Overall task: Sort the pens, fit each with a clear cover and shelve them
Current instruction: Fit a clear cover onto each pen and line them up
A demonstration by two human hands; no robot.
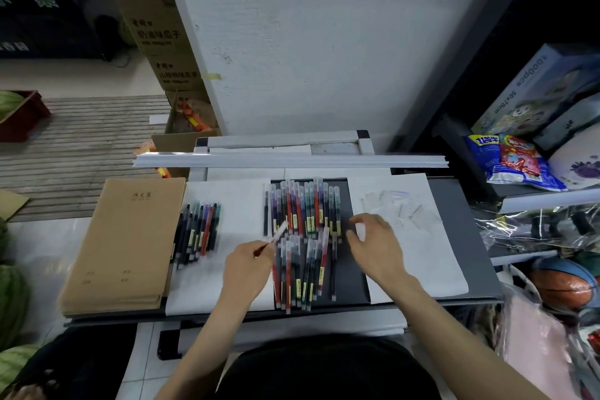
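A dark grey table board (454,214) carries two white paper sheets, one on the left (237,204) and one on the right (422,269), with a bare dark strip between them. One stack of brown kraft-paper notebooks (130,243) fills the board's left end, right up to its edge.

On the strip lies a heap of covered pens (305,214) in two ranks, roughly fifteen behind and ten in front; they overlap too much for an exact count. The front rank nearly reaches the board's near edge. About nine uncovered pens (198,230) lie in a slanted row on the left sheet, with bare paper between them and the heap.

The left hand (248,265) pinches one red pen (276,235) between thumb and fingertips, angled over the heap. The right hand (373,243) hovers with curled fingers, blurred; I cannot tell whether it holds anything. Small clear covers (393,201) lie scattered on the right sheet's far half, too faint to count; its near half is bare.
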